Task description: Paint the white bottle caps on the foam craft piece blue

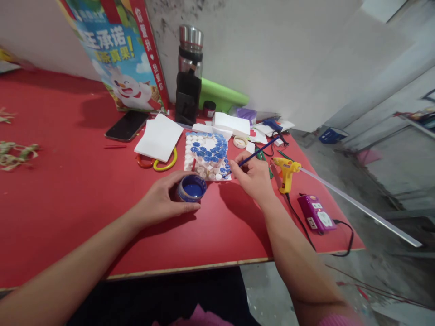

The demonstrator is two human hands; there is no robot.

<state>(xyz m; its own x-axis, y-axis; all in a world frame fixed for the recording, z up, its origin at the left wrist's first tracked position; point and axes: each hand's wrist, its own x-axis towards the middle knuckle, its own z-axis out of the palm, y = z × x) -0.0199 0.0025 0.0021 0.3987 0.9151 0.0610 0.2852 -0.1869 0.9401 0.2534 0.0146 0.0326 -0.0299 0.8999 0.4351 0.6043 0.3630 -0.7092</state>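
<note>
My left hand (163,198) is wrapped round a small open jar of blue paint (192,187), just in front of a craft piece. That piece (208,156) is a white board covered with round discs, some painted blue and others still white or pale. Between the fingers of my right hand (251,174) is a thin dark blue brush (260,153), slanting up to the right. Its tip is low, at the lower right corner of the board, by the blue discs there. A small red stick (193,165) shows at the board's front left.
Scissors with a yellow handle (165,164) lie under white paper (159,136), near a black phone (127,126). Behind stand a bottle (189,74) and a printed box (118,59). A yellow glue gun (287,173) and purple power strip (316,213) are at the right.
</note>
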